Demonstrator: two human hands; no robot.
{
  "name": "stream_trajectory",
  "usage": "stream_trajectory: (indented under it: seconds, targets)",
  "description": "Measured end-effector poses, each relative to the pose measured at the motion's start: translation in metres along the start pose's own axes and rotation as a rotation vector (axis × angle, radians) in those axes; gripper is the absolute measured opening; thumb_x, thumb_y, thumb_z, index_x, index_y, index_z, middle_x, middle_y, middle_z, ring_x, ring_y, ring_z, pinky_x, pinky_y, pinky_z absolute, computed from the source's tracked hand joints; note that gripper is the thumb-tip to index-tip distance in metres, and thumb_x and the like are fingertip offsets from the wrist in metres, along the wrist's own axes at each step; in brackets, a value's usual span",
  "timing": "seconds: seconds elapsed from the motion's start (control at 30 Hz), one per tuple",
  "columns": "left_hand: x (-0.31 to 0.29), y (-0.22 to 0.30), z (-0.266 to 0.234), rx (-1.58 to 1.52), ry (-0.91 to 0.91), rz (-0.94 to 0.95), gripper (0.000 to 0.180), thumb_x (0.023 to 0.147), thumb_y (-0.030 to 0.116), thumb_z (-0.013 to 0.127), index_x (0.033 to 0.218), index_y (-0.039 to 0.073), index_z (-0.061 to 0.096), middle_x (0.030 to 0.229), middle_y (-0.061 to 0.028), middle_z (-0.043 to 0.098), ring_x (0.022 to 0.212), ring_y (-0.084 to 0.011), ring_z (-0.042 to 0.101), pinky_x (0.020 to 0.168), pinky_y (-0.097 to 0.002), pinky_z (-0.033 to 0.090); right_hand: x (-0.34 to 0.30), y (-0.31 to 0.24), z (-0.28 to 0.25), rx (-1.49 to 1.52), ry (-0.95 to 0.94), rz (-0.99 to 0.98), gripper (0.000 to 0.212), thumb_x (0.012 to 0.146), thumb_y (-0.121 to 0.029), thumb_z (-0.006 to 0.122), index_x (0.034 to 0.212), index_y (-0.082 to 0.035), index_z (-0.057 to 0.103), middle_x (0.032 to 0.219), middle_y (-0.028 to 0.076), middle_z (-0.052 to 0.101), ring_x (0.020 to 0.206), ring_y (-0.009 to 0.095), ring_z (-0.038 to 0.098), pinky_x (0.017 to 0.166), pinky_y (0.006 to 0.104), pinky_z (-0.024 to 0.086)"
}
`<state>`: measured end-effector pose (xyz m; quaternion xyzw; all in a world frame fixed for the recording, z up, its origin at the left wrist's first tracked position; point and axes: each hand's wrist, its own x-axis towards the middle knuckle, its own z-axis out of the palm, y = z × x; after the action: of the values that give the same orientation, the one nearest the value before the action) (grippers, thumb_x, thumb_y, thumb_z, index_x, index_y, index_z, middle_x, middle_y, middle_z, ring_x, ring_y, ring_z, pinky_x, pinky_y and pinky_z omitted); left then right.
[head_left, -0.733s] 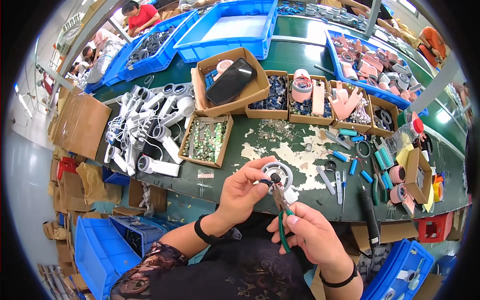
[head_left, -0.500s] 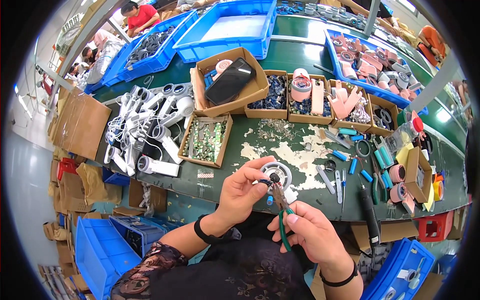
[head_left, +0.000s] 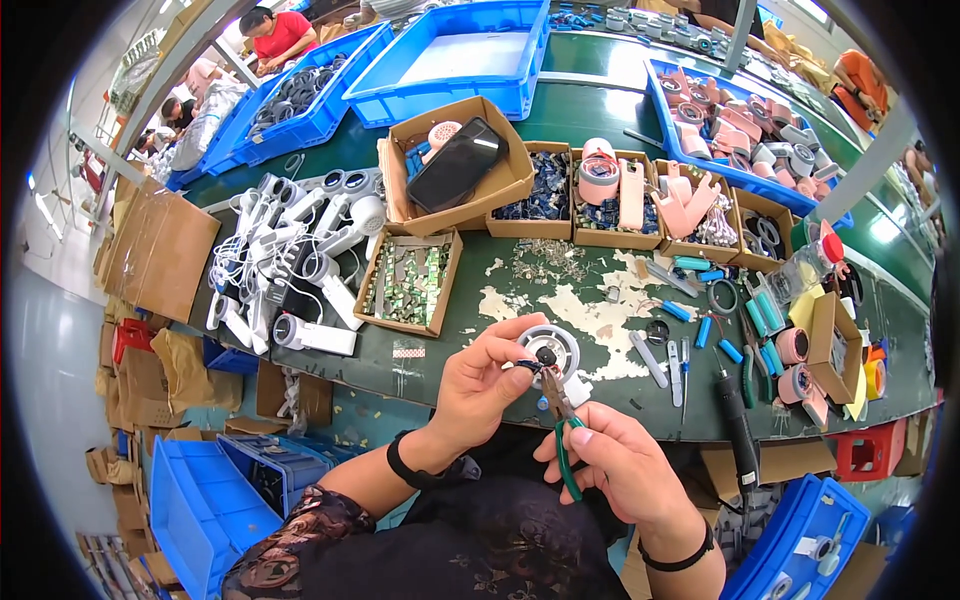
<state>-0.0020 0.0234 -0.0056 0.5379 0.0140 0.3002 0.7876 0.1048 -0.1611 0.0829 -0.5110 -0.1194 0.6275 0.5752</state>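
Observation:
My right hand (head_left: 625,462) grips a pair of pliers with green handles (head_left: 563,462). The metal jaws of the pliers point up to a small dark part at the fingertips of my left hand (head_left: 482,385). That hand is closed in a pinch on this small dark part (head_left: 526,366), which looks like a little circuit board with wires. Just behind the jaws is a round, light grey fan head (head_left: 553,347) with a dark hub and a white lower piece. What supports the fan head is hidden behind my hands. A blue cylinder end (head_left: 543,403) shows under it.
White handheld fans with cables (head_left: 315,240) are heaped at left beside a carton of green boards (head_left: 408,283). A carton holding a black phone (head_left: 458,165) stands behind. At right lie an electric screwdriver (head_left: 738,430), a small screwdriver (head_left: 685,375), blue battery cells (head_left: 703,331) and pink fan parts (head_left: 795,384).
Both hands stay nearly in place, with the plier jaws still at the small part. The view has shifted very slightly.

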Motion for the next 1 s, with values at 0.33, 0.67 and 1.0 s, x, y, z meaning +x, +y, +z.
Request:
stream_trajectory:
  seconds: [0.33, 0.67, 1.0]
  targets:
    - [0.0022, 0.0007, -0.0041, 0.031, -0.031, 0.019, 0.015, 0.098, 0.007, 0.067, 0.112, 0.003, 0.068, 0.147, -0.0213, 0.050, 0.133, -0.0264, 0.053, 0.110, -0.0401, 0.043, 0.0016, -0.0008, -0.0029, -0.051, 0.002, 0.041, 0.019, 0.104, -0.019, 0.050, 0.107, -0.002, 0.057, 0.105, 0.015, 0.069, 0.084, 0.019, 0.067, 0.064, 0.0309, 0.056]
    - [0.0012, 0.0012, -0.0025, -0.011, -0.003, -0.015, 0.014, 0.096, 0.009, 0.070, 0.109, 0.003, 0.070, 0.145, -0.0216, 0.051, 0.132, -0.0273, 0.053, 0.111, -0.0416, 0.042, 0.0019, 0.0014, -0.0023, -0.067, 0.005, 0.025, 0.022, 0.103, -0.020, 0.050, 0.110, -0.001, 0.058, 0.104, 0.014, 0.068, 0.084, 0.019, 0.067, 0.064, 0.0317, 0.056]
    - [0.0021, 0.0028, -0.0020, 0.000, -0.009, -0.013, 0.013, 0.096, 0.008, 0.070, 0.108, 0.003, 0.070, 0.145, -0.0211, 0.050, 0.131, -0.0269, 0.054, 0.110, -0.0411, 0.043, -0.0024, -0.0082, -0.0040, 0.080, -0.029, 0.103, 0.024, 0.103, -0.024, 0.051, 0.113, -0.004, 0.058, 0.103, 0.009, 0.067, 0.086, 0.016, 0.063, 0.066, 0.0310, 0.054]
